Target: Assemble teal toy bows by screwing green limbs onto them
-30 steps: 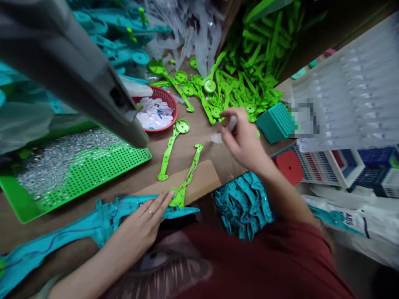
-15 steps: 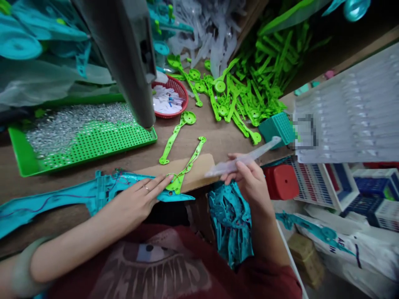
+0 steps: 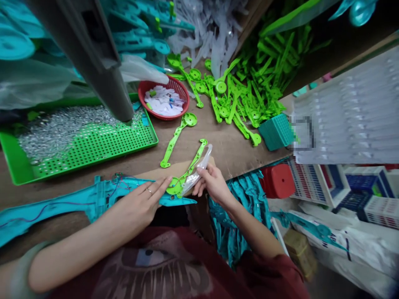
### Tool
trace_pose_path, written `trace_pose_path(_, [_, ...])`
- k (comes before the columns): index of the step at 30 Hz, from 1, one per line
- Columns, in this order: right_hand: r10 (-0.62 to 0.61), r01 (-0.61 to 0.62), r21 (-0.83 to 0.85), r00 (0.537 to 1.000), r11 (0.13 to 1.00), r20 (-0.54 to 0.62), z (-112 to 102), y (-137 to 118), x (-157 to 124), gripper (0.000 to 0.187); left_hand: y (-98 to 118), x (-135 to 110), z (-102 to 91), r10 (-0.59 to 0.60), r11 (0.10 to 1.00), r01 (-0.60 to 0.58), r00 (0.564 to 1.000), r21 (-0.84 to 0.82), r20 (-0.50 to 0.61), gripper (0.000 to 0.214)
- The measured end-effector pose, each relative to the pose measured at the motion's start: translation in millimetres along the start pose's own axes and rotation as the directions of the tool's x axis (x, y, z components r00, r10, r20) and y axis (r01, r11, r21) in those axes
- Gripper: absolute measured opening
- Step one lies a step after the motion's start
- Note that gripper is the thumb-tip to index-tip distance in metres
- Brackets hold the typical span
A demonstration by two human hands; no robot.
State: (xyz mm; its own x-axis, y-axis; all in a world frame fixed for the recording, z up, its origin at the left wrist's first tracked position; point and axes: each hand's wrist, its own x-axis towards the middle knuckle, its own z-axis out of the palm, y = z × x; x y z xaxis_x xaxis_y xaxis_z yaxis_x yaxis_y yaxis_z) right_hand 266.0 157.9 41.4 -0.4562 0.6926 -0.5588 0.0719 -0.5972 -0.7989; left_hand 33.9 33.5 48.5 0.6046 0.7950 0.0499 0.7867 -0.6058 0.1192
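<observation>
the translucent strip [image 3: 192,179] pinched by the right hand [image 3: 215,183] has been brought alongside the green arm [image 3: 193,162] touched by the flattened left hand [image 3: 146,201], roughly aligning both.

The translucent strip [image 3: 191,181] appeared glossy plastic; the green arm [image 3: 175,187] and turquoise housing [image 3: 102,194], smooth plastic. The small pieces [image 3: 56,135] looked shiny metal; the tabletop [image 3: 222,141], matt wood.

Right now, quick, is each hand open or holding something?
Left hand: open, laid flat over the turquoise part, reaching the green piece's round end.
Right hand: closed, holding a clear plastic strip.
</observation>
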Motion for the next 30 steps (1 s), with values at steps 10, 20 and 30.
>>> trace_pose_path(10, [-0.050, 0.015, -0.365, 0.995, 0.931, -0.087, 5.1, 3.7, 2.6, 0.036, 2.1, 1.7, -3.1, 0.008, 1.000, -0.008, 1.000, 0.021, 0.000, 0.040])
trace_pose_path(20, [-0.299, 0.472, -0.881, 0.846, 0.035, 0.441, -28.1, -62.6, 10.7, 0.036, -3.2, 0.5, 3.7, 0.023, 0.999, -0.016, 0.989, 0.052, -0.147, 0.042])
trace_pose_path(30, [-0.685, -0.023, -0.977, 0.717, -0.213, 0.132, -51.4, -201.5, 152.3, 0.022, -4.3, -1.2, 10.4, -0.044, 0.997, 0.059, 0.955, 0.043, -0.294, 0.050])
